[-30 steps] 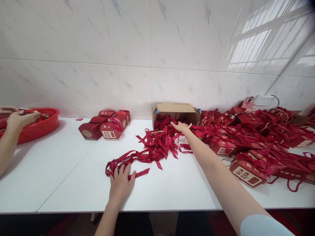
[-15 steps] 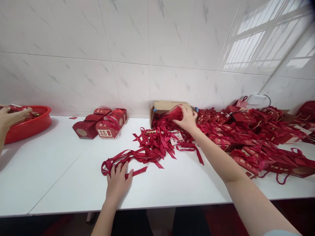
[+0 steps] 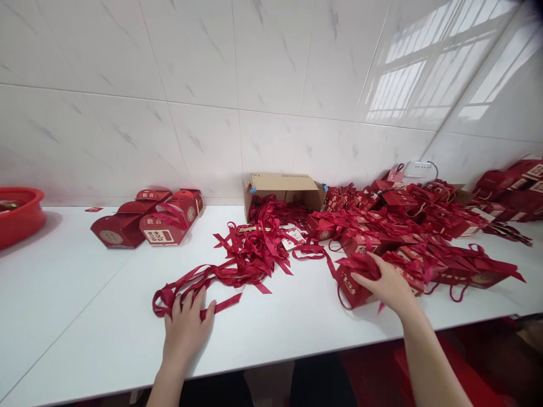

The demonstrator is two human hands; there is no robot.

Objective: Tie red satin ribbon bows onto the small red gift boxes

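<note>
My right hand point(image 3: 388, 282) is closed over the top of a red gift box point(image 3: 351, 289) with gold lettering, at the near edge of the packed boxes on the right. This box stands on the table with a ribbon loop hanging at its side. My left hand point(image 3: 186, 319) lies palm down at the left end of a tangle of dark red ribbons point(image 3: 250, 257), fingers spread and touching the ribbon loops. The tangle trails out of an open cardboard box point(image 3: 284, 182) against the wall. A white printed card point(image 3: 292, 236) lies among the ribbons.
Several red gift boxes with ribbons point(image 3: 392, 220) crowd the right side. More gift boxes point(image 3: 165, 223) stand at the left rear. A red plastic basin point(image 3: 25, 226) is at the far left. A white power strip point(image 3: 421, 169) is by the tiled wall.
My right hand has moved from in front of the cardboard box rightward and nearer, carrying a red object. My left hand stays on the ribbons. Another person's hands at the basin have left view.
</note>
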